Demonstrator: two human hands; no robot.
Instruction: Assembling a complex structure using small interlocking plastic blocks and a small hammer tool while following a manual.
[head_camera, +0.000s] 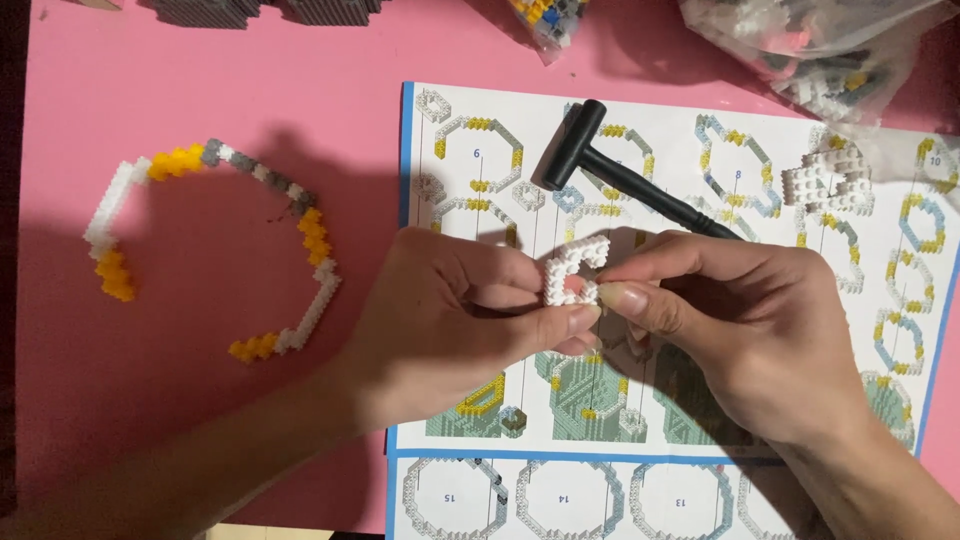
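Surroundings, seen from above the hands: just beyond the fingertips of both hands a small black hammer (620, 175) lies slantwise on the instruction sheet (700, 470), which is spread beneath the hands on the pink table top (200, 60); nothing lies between the hands and the piece they hold. Farther out from the right hand (760, 330), a white brick assembly (830, 180) rests on the sheet. Well out to the left of the left hand (450, 320) an open ring of white, yellow, orange and grey bricks (215, 250) lies flat on the table. Held piece: a small white brick segment (575, 272), bent in a short curve with studs showing, sits between the two hands, pinched by thumb and fingertips of each, both hands closed about it with the remaining fingers curled. Containers: beyond the right hand, at the far edge, a clear plastic bag (830, 50) holds mixed small bricks, and a second smaller bag (545, 20), beyond the left hand, holds yellow and grey ones
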